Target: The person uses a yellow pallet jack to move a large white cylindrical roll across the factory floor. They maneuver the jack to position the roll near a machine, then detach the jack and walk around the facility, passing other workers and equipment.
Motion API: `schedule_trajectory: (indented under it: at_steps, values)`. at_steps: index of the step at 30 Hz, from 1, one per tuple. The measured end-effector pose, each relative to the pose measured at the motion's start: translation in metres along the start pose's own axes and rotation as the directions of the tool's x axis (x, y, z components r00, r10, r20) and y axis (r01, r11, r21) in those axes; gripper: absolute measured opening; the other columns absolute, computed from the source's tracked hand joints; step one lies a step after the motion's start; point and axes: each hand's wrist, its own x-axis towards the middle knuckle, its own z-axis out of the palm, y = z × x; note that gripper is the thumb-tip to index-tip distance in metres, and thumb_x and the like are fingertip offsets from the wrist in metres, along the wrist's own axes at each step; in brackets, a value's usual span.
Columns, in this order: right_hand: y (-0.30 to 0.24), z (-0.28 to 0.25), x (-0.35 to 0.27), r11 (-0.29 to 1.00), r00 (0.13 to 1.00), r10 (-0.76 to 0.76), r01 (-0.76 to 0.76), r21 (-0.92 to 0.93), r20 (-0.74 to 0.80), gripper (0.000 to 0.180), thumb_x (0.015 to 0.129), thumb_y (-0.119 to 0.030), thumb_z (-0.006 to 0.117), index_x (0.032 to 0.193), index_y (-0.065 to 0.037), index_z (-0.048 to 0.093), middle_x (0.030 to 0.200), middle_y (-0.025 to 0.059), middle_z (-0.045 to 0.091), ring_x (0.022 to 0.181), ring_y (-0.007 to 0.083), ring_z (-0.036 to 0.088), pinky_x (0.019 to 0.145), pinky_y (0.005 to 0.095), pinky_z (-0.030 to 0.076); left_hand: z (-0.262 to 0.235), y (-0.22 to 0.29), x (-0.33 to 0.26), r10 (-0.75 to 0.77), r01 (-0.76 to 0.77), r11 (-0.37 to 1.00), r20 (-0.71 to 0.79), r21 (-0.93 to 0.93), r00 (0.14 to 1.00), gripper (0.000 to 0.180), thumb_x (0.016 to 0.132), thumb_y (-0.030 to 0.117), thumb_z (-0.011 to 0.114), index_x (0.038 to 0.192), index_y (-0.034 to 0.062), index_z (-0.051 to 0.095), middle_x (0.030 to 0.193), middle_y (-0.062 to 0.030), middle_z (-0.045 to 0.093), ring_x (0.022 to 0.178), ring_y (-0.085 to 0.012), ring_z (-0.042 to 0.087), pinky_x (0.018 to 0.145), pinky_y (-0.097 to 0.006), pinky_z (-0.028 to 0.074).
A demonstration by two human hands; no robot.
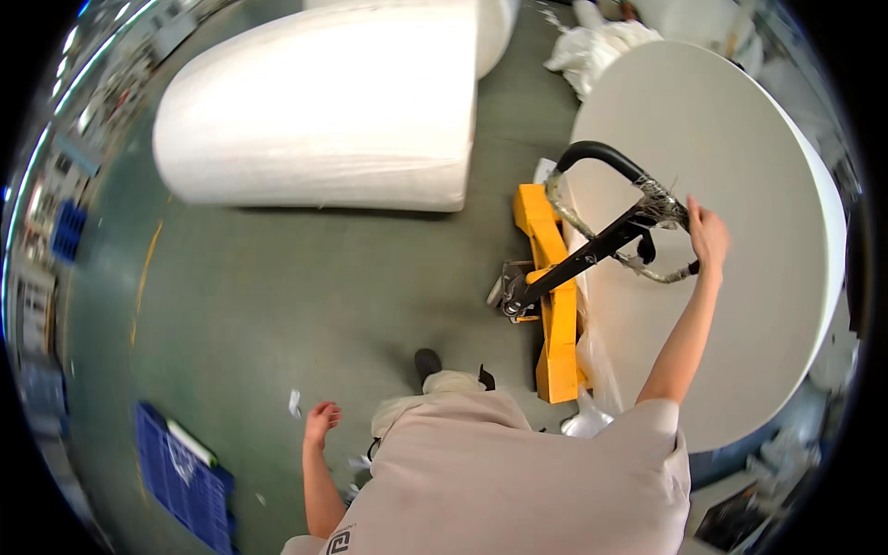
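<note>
My right hand (709, 234) is wrapped round the right side of the looped black handle (618, 159) of a yellow pallet jack (558, 319). The handle is tilted over to the right, and clear film is wound round parts of its grip. My left hand (322, 422) hangs low beside my body, holding nothing, with its fingers loosely bent and apart. Just right of the jack stands a very large roll (731, 305) with its flat, pale grey round end toward me.
A big white roll (324, 111) lies on the green floor (305, 287) ahead. Crumpled white film (597, 51) is heaped at the far right. A blue pallet (185, 481) lies at lower left with a white tube (191, 442) on it. Yellow lines mark the floor's left side.
</note>
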Motion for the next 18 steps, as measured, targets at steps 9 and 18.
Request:
schedule_trajectory:
  at_steps: [9, 18]
  values:
    - [-0.048, -0.006, -0.044, 0.967, 0.976, 0.217, -0.217, -0.137, -0.009, 0.065, 0.090, -0.054, 0.043, 0.063, 0.001, 0.066, 0.074, 0.0236, 0.066, 0.078, 0.0408, 0.064, 0.076, 0.0475, 0.049, 0.132, 0.386, 0.207, 0.317, -0.662, 0.485, 0.590, 0.571, 0.742, 0.028, 0.085, 0.026, 0.058, 0.093, 0.0007, 0.067, 0.077, -0.0074, 0.068, 0.074, -0.0157, 0.063, 0.069, -0.030, 0.049]
    - [-0.325, -0.017, -0.106, 0.805, 0.767, 0.578, -0.591, 0.043, -0.279, 0.065, 0.079, -0.062, 0.058, 0.054, -0.003, 0.066, 0.050, 0.0147, 0.059, 0.052, 0.0287, 0.063, 0.049, 0.0397, 0.048, 0.441, 0.651, -0.014, 0.318, -0.872, -0.362, 0.835, -0.331, -0.449, 0.027, 0.094, 0.027, 0.052, 0.091, 0.0017, 0.061, 0.079, -0.0185, 0.060, 0.074, -0.0368, 0.059, 0.064, -0.040, 0.045]
